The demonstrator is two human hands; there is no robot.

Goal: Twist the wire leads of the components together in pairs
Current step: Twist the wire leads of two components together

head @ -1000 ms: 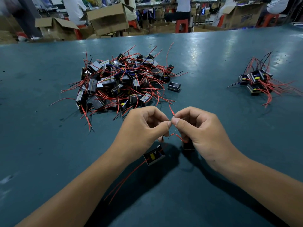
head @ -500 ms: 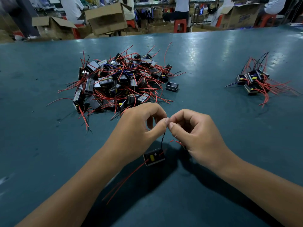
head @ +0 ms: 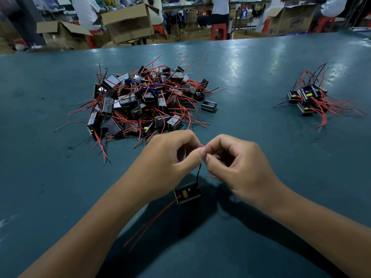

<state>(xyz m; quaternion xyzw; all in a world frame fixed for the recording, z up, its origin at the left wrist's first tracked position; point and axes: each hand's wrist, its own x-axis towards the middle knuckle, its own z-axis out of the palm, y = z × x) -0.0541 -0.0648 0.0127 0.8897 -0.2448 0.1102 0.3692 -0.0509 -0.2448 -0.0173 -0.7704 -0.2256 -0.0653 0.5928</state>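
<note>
Together, left hand [head: 168, 157] and right hand [head: 236, 165] pinch wire leads [head: 198, 173] (red, black) — component [head: 187, 193] dangling.

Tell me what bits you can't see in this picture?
- Head view: the wire tips pinched between the left hand and right hand are hidden by the fingertips.
- A second component may lie under the right hand; hidden.
- Inside the big pile, lower components are buried.
- The people beyond the table are blurred and cut off by the top edge.

Two hands, left [head: 166, 157] and right [head: 239, 167], were over the desk [head: 251, 81]. Two heaps of wired parts lay there, a big pile [head: 144, 101] too tangled to count and a small cluster [head: 309, 99]. One part [head: 187, 193] hung below the hands, and one loose part [head: 209, 106] sat beside the pile.
</note>
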